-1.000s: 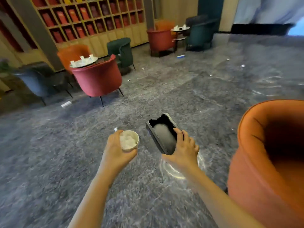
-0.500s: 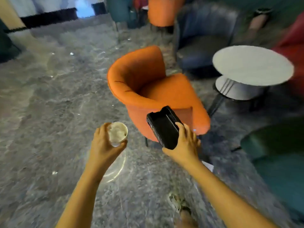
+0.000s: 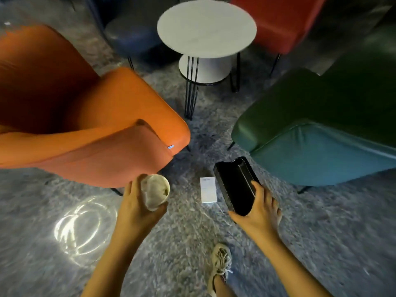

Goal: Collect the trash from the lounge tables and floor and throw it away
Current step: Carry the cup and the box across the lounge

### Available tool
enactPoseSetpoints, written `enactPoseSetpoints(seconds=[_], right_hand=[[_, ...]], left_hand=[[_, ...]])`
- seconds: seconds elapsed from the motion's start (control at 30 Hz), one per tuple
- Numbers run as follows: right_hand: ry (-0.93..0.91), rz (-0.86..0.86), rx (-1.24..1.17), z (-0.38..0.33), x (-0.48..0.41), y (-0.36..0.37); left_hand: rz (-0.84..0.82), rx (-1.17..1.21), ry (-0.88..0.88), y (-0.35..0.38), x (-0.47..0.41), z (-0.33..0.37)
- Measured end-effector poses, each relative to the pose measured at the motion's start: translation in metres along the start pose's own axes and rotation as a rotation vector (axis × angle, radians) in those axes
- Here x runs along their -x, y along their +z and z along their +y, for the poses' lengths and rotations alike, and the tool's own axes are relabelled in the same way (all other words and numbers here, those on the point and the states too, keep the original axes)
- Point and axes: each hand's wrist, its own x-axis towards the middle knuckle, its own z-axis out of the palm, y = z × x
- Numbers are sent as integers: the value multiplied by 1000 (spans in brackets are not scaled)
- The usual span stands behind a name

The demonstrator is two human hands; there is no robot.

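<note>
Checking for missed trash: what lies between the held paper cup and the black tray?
In the head view, a white card lies flat on the grey carpet between the paper cup and the black tray.

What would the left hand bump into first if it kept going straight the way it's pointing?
Probably the orange chair: the left hand, holding a paper cup, points at its near corner, though depth is unclear.

A table [image 3: 206,28] is set far, centre; a left chair [image 3: 85,116] and a right chair [image 3: 321,129] are placed nearer. Between them a card [image 3: 207,189] is laid on the floor [image 3: 42,264], flanked by cup [image 3: 155,191] and tray [image 3: 235,186].
</note>
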Motion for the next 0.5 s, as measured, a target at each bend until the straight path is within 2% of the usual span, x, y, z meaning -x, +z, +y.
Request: enactPoseSetpoints(seconds=[0.2,0.5], right_hand=[[94,-63,-3,43,-79,113],[153,-49,-11,117,-193,394]], left_hand=[[-20,25,-17,133,-42,-62],[-180,-9,46,374,-109,-243]])
